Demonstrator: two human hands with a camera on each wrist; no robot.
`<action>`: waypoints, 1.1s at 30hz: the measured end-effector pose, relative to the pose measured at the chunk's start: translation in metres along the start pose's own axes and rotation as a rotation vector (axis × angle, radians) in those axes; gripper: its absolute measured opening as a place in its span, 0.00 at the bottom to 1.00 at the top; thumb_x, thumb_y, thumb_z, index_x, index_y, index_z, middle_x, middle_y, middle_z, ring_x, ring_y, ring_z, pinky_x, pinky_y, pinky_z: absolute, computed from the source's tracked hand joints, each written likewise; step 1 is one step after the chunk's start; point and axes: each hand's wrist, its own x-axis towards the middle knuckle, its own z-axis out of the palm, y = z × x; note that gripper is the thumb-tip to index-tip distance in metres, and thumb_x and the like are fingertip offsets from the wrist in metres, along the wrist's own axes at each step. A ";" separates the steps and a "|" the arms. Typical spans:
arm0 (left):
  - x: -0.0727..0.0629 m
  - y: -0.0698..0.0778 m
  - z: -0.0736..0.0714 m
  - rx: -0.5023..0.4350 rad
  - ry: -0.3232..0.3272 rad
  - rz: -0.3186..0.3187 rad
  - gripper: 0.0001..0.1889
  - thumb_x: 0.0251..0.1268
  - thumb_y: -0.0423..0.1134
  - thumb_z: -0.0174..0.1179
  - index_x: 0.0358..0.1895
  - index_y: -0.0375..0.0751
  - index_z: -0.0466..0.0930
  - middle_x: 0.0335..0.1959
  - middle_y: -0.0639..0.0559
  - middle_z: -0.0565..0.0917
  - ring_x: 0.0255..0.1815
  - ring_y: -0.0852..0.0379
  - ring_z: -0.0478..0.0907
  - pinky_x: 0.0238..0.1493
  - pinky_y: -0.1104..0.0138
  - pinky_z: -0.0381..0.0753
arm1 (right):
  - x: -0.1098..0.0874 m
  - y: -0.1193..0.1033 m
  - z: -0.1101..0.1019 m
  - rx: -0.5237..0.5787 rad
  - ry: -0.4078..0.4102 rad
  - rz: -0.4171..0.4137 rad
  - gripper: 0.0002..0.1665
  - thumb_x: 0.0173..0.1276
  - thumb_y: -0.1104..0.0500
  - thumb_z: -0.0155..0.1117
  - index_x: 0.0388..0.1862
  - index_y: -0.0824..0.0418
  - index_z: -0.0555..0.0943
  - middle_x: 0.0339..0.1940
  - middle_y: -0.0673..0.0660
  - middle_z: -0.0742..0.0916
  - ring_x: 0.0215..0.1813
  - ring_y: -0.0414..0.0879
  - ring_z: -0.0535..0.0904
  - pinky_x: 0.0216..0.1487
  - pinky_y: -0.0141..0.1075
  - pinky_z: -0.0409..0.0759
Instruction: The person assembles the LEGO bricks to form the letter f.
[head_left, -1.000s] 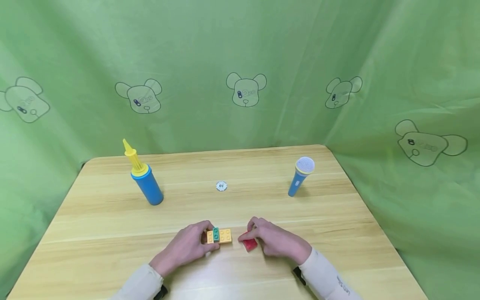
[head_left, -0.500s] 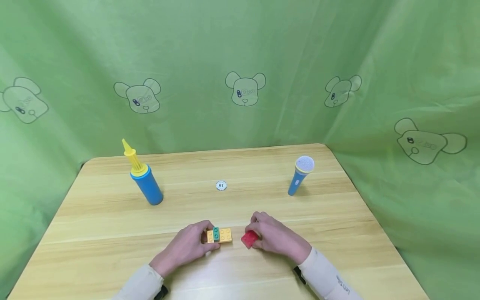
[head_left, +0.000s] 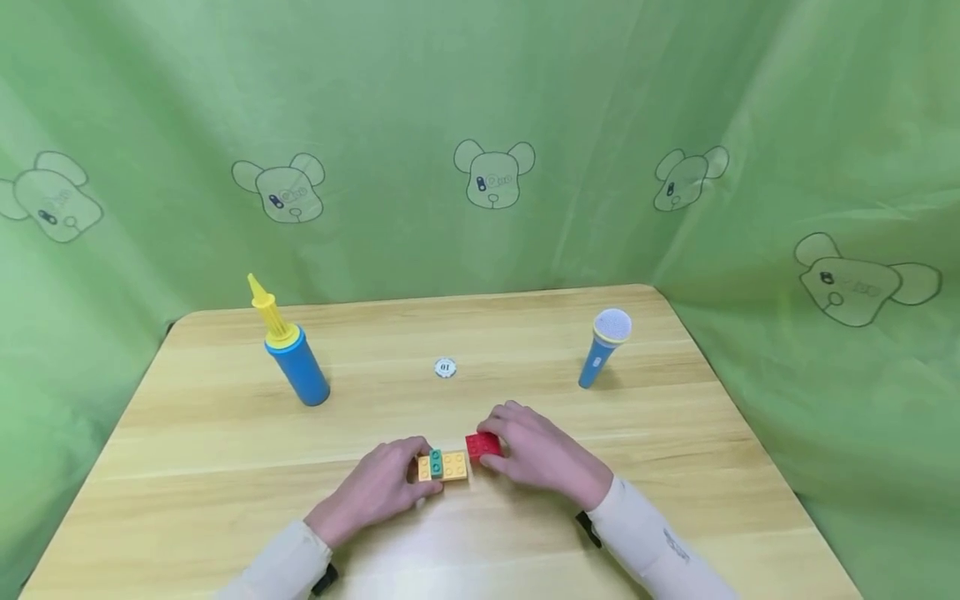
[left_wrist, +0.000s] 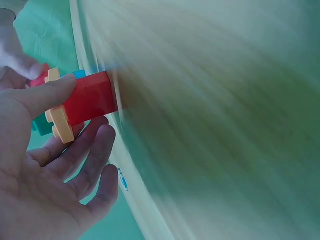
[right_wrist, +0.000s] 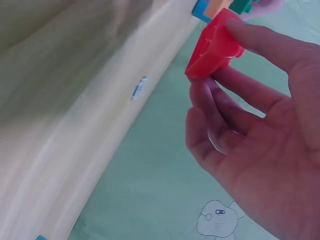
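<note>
My left hand [head_left: 378, 483] grips a small stack of toy building bricks between thumb and fingers. On top lies a light orange brick plate [head_left: 454, 466] that bears a narrow green brick [head_left: 436, 463]. Below the plate, the left wrist view shows a larger red brick [left_wrist: 92, 97] and part of a blue brick [left_wrist: 79, 74]. My right hand [head_left: 536, 450] pinches a separate red brick [head_left: 480, 445], its studs facing up, just beyond the right end of the plate. In the right wrist view this red brick [right_wrist: 215, 47] is tilted, its hollow underside partly showing.
A blue and yellow hand pump [head_left: 300, 367] stands at the back left of the wooden table [head_left: 225, 500]. A toy microphone [head_left: 598, 354] stands at the back right. Between them lies a white round chip [head_left: 446, 367] marked 10. A green curtain [head_left: 390, 83] surrounds the table.
My right hand has turned the red brick and carried it left and away from me, close to the plate's right end. The left hand keeps its grip on the stack nearly in place.
</note>
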 end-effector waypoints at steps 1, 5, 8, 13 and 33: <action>0.000 0.000 0.000 0.000 0.001 0.001 0.18 0.60 0.50 0.71 0.46 0.45 0.80 0.27 0.63 0.78 0.23 0.67 0.71 0.25 0.71 0.72 | 0.001 -0.002 -0.001 0.011 0.007 0.003 0.23 0.63 0.50 0.74 0.53 0.61 0.85 0.44 0.50 0.84 0.46 0.42 0.75 0.50 0.38 0.79; 0.001 0.001 0.001 0.004 0.005 0.012 0.18 0.60 0.50 0.71 0.46 0.45 0.80 0.26 0.63 0.78 0.23 0.67 0.71 0.25 0.71 0.72 | 0.006 -0.010 -0.005 0.051 0.013 -0.002 0.24 0.65 0.49 0.72 0.56 0.60 0.83 0.46 0.49 0.83 0.47 0.41 0.76 0.51 0.38 0.79; 0.002 0.002 0.001 0.003 0.008 0.015 0.18 0.60 0.50 0.72 0.46 0.45 0.80 0.25 0.64 0.77 0.22 0.67 0.70 0.24 0.71 0.72 | 0.009 -0.015 -0.007 0.062 0.006 -0.021 0.24 0.66 0.49 0.71 0.58 0.58 0.82 0.47 0.49 0.83 0.47 0.40 0.76 0.50 0.36 0.79; 0.004 0.003 0.002 -0.012 0.004 0.026 0.16 0.60 0.49 0.72 0.44 0.45 0.79 0.23 0.65 0.77 0.21 0.68 0.71 0.23 0.71 0.72 | 0.012 -0.022 -0.010 0.068 0.001 -0.048 0.22 0.67 0.49 0.70 0.56 0.57 0.83 0.46 0.48 0.83 0.46 0.39 0.74 0.49 0.33 0.78; 0.008 0.005 0.004 -0.013 0.016 0.036 0.16 0.59 0.50 0.72 0.43 0.48 0.79 0.26 0.64 0.77 0.22 0.67 0.71 0.23 0.71 0.71 | 0.018 -0.028 -0.006 0.039 -0.036 -0.109 0.19 0.66 0.50 0.72 0.52 0.57 0.84 0.42 0.46 0.83 0.43 0.38 0.74 0.48 0.32 0.77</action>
